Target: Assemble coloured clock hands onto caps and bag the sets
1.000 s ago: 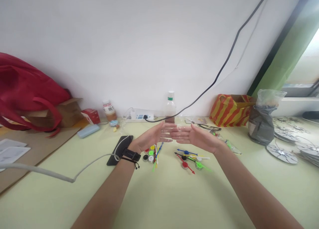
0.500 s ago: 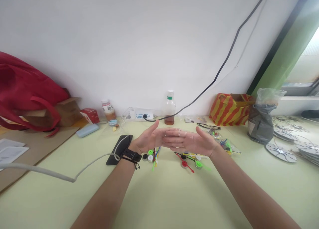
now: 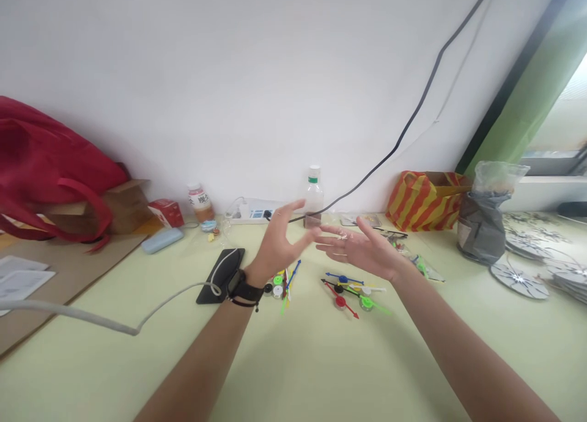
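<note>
Above the table, my left hand is open, its thumb and fingers spread apart, with a black watch on the wrist. It is close to the fingertips of my right hand, which is stretched out with the palm turned up. Small clear shiny bits lie on the right fingers; their kind is too small to tell. Below the right hand are several arrow-shaped spinners, among them a red spinner, a blue spinner and a green spinner. Beneath the left hand sit loose round caps and coloured arrows.
A black phone with a grey cable lies at left. Behind stand a bottle, a power strip and a drink bottle. A striped bag, a grey bag and flat discs are on the right.
My hands, edge to edge before with fingers overlapping, have drawn apart. The left hand has turned and its fingers spread. More of the spinners shows.
</note>
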